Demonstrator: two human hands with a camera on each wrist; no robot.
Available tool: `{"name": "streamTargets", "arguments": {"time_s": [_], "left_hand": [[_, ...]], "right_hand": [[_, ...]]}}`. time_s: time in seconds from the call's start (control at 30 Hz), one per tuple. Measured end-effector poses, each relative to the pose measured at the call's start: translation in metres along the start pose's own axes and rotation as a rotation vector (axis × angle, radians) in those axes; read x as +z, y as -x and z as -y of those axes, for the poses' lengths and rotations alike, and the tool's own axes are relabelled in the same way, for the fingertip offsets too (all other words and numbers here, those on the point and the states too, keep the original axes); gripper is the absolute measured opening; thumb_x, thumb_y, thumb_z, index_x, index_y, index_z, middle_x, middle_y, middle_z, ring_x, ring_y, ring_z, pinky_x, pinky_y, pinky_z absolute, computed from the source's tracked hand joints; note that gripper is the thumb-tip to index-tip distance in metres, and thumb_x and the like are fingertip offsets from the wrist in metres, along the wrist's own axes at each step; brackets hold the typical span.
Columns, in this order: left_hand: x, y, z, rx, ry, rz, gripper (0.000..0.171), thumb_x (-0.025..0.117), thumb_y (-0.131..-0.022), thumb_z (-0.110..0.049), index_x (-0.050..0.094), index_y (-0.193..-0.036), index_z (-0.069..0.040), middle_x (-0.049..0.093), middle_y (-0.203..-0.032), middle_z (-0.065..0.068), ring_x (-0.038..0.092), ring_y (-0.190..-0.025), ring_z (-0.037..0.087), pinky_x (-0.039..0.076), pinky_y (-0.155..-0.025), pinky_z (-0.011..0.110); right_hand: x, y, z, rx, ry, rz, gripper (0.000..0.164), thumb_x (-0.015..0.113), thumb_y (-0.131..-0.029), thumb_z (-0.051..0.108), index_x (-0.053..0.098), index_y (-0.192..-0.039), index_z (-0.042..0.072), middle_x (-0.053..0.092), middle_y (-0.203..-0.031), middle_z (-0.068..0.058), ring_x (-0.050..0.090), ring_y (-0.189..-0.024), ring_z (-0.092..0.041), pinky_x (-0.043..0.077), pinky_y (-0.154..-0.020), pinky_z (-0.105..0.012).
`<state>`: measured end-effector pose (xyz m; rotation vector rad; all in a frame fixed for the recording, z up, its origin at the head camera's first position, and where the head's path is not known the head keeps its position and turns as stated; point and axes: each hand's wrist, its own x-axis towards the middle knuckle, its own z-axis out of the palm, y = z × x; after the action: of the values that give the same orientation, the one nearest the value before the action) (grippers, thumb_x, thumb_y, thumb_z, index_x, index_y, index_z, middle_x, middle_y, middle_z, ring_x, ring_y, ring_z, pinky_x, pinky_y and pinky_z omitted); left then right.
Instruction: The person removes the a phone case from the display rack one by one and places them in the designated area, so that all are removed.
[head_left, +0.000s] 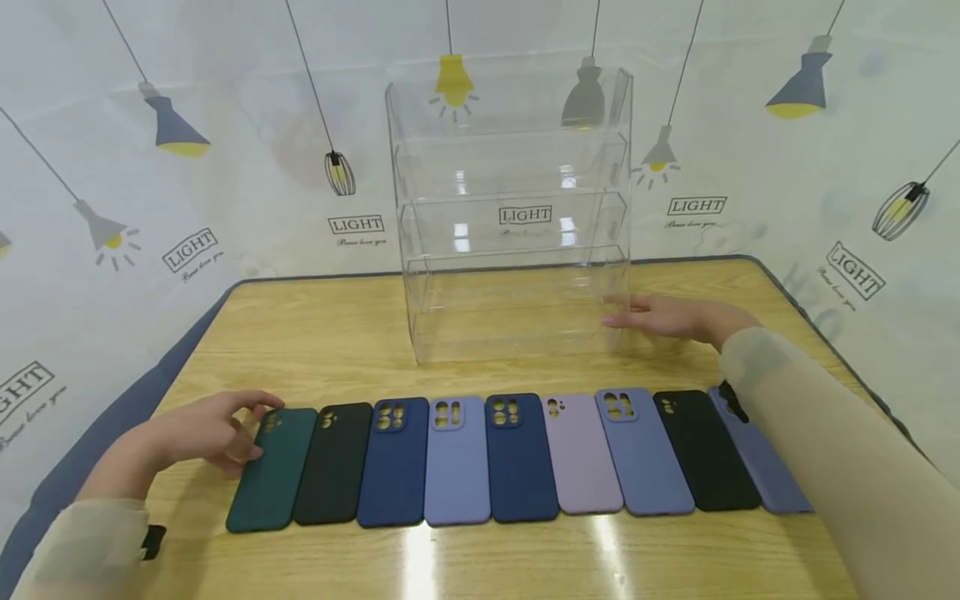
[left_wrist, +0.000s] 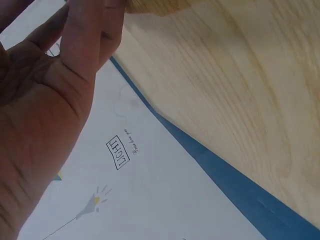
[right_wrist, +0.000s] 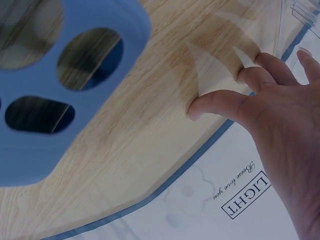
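Several phone cases lie side by side in a row on the table. At the row's left end my left hand (head_left: 202, 429) is at the green phone case (head_left: 276, 479), fingers bent loosely near its top left corner and left edge. Beside that one lies a black phone case (head_left: 333, 467). Behind the row stands a clear tiered display rack (head_left: 517, 255). My right hand (head_left: 667, 317) reaches to the rack's lower right side, its thumb and fingers extended at the clear wall. In the right wrist view, the fingertips (right_wrist: 197, 107) meet clear plastic.
Further right in the row are dark blue (head_left: 521, 467), pale pink (head_left: 585, 458) and lavender-blue (head_left: 651, 467) cases, plus another black case (head_left: 708, 454). The rightmost lavender-blue case is partly behind my right sleeve (head_left: 832, 433). A lamp-patterned cloth (head_left: 285, 208) surrounds the wooden table (head_left: 322, 333).
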<state>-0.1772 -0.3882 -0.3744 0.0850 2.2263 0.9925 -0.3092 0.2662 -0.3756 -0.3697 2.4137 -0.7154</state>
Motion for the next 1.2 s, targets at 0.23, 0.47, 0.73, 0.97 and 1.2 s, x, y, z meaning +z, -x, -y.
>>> {"name": "streamTargets", "arguments": {"time_s": [0.23,0.47,0.73,0.97,1.2], "left_hand": [[0.003,-0.004,-0.002,0.034,-0.016,-0.045,0.069,0.072,-0.094,0.001,0.040,-0.156,0.004,0.042,-0.115,0.015,0.060,-0.082,0.023,0.061,-0.068,0.039],[0.003,-0.009,-0.001,0.034,-0.050,-0.067,0.065,0.073,-0.099,-0.006,0.041,-0.155,0.005,0.043,-0.119,0.018,0.059,-0.084,0.024,0.064,-0.070,0.040],[0.001,-0.015,-0.005,0.005,-0.118,-0.073,0.060,0.065,-0.108,-0.025,0.042,-0.155,0.004,0.049,-0.121,0.017,0.061,-0.079,0.025,0.065,-0.072,0.041],[-0.005,-0.022,-0.016,0.029,-0.270,-0.084,0.057,0.058,-0.112,-0.034,0.046,-0.152,0.004,0.055,-0.123,0.021,0.060,-0.086,0.024,0.063,-0.073,0.039],[-0.019,-0.040,-0.047,0.090,-0.563,-0.113,0.068,0.051,-0.112,-0.048,0.046,-0.154,0.006,0.056,-0.143,0.037,0.065,-0.118,0.048,0.058,-0.095,0.061]], "right_hand": [[0.000,0.000,-0.002,0.000,0.009,-0.008,0.092,0.044,-0.101,0.079,0.013,-0.173,0.031,0.013,-0.179,-0.019,0.010,-0.163,-0.053,0.016,-0.124,-0.081],[0.001,0.000,-0.003,0.004,0.012,-0.013,0.093,0.044,-0.100,0.080,0.013,-0.173,0.031,0.011,-0.179,-0.019,0.008,-0.163,-0.053,0.015,-0.124,-0.081],[0.004,0.001,-0.003,0.011,0.012,-0.015,0.093,0.044,-0.101,0.079,0.012,-0.173,0.030,0.010,-0.180,-0.019,0.007,-0.163,-0.053,0.014,-0.125,-0.080],[0.003,-0.001,0.003,0.017,0.038,-0.013,0.094,0.043,-0.101,0.079,0.010,-0.173,0.029,0.011,-0.179,-0.022,0.009,-0.162,-0.055,0.016,-0.125,-0.080],[-0.017,0.009,0.015,0.025,0.209,0.044,0.099,0.052,-0.103,0.071,0.012,-0.173,0.014,0.013,-0.176,-0.027,0.012,-0.161,-0.057,0.018,-0.125,-0.079]]}}
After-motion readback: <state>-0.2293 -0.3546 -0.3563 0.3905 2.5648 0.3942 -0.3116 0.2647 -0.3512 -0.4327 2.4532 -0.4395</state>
